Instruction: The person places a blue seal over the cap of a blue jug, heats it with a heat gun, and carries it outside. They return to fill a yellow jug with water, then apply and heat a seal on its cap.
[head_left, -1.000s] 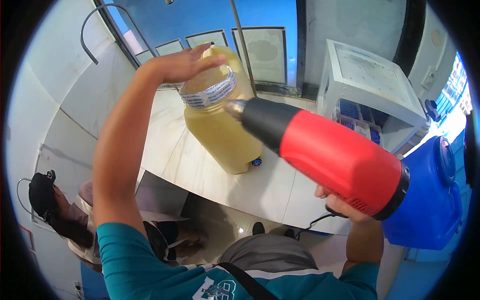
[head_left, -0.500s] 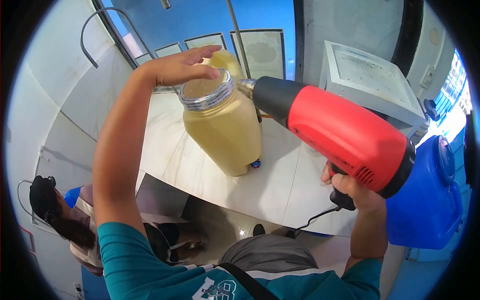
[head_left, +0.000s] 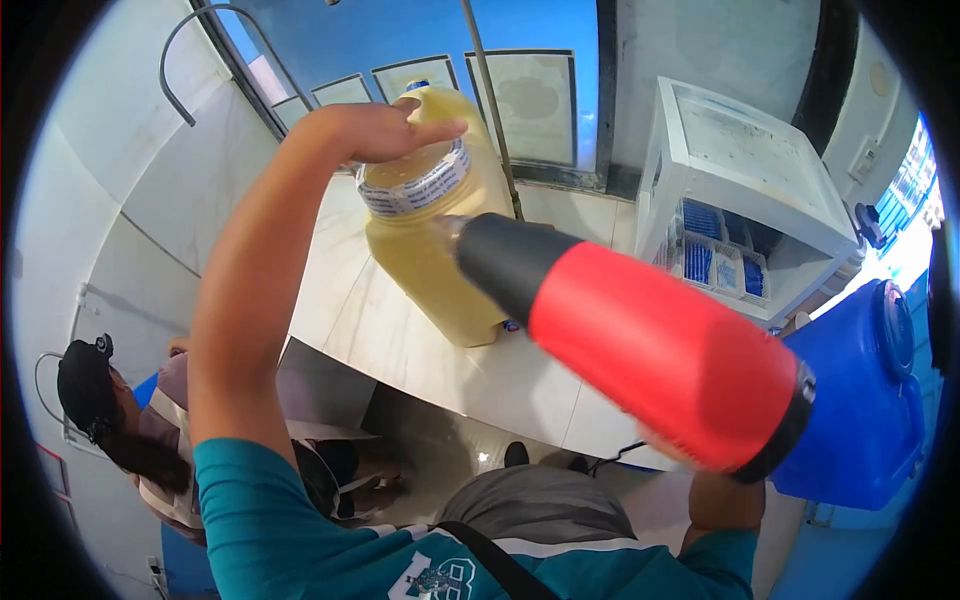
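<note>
A yellowish plastic container (head_left: 432, 275) stands on the white counter (head_left: 340, 310), with a printed film band (head_left: 415, 192) around its wide lid. Over the lid reaches my left hand (head_left: 385, 132), fingers stretched out and spread, fingertips close to the lid's far edge. My right hand (head_left: 662, 443) grips the handle of a red and black heat gun (head_left: 640, 345), whose body hides most of the fingers. Its metal nozzle (head_left: 450, 235) points at the container's front, just below the band.
Behind stands a second yellowish container (head_left: 455, 105). On the right are a white cabinet (head_left: 750, 135) holding small baskets of blue packets (head_left: 700, 262) and a blue jerrycan (head_left: 850, 400). A metal pole (head_left: 488, 90) rises behind the containers. At lower left sits another person (head_left: 150, 420).
The heat gun has swung left and down, its nozzle going from the lid's right side to the front. My left hand has shifted slightly right and down across the lid.
</note>
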